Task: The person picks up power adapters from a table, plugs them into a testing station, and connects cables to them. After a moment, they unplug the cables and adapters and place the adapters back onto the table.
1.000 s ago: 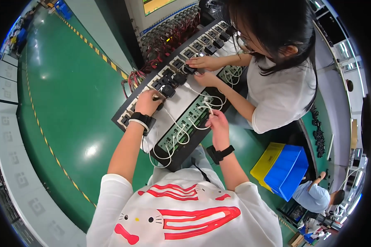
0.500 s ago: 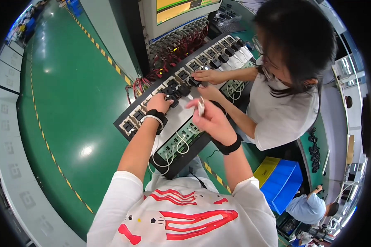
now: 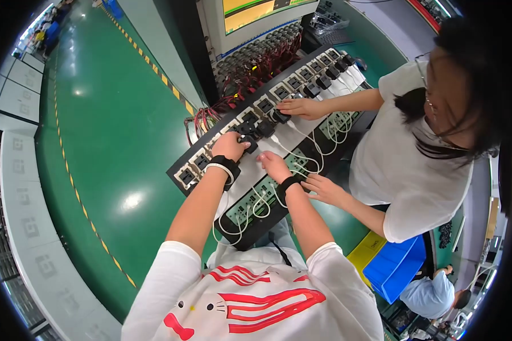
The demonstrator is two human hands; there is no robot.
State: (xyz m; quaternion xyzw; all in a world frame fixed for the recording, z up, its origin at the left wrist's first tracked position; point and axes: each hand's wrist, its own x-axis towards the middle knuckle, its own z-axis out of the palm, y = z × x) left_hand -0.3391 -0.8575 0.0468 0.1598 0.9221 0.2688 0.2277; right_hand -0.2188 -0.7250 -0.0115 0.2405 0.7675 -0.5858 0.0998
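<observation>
Centrally, I see a long dark test fixture [image 3: 207, 156] running from near left to far right, with a row of square sockets along its far edge and a white strip down its middle. My left hand [image 3: 230, 146] rests on a small black adapter [image 3: 249, 142] seated at the socket row, fingers curled down over it; how firmly it grips I cannot tell. My right hand [image 3: 274, 165] lies just right of the left, palm down on the white strip, fingers loosely bent and holding nothing that I can make out. Both wrists carry black bands. White cables [image 3: 256, 202] loop from a green connector board [image 3: 250, 204] along the near edge of the fixture. Farther right, a co-worker in a white shirt presses one hand [image 3: 298, 108] on another black adapter and sets the other hand [image 3: 324, 190] at the near edge. Red wires [image 3: 233, 99] bundle behind the fixture, below a monitor [image 3: 256, 17]. A blue bin [image 3: 395, 267] sits near right, on the green floor [image 3: 108, 131].
</observation>
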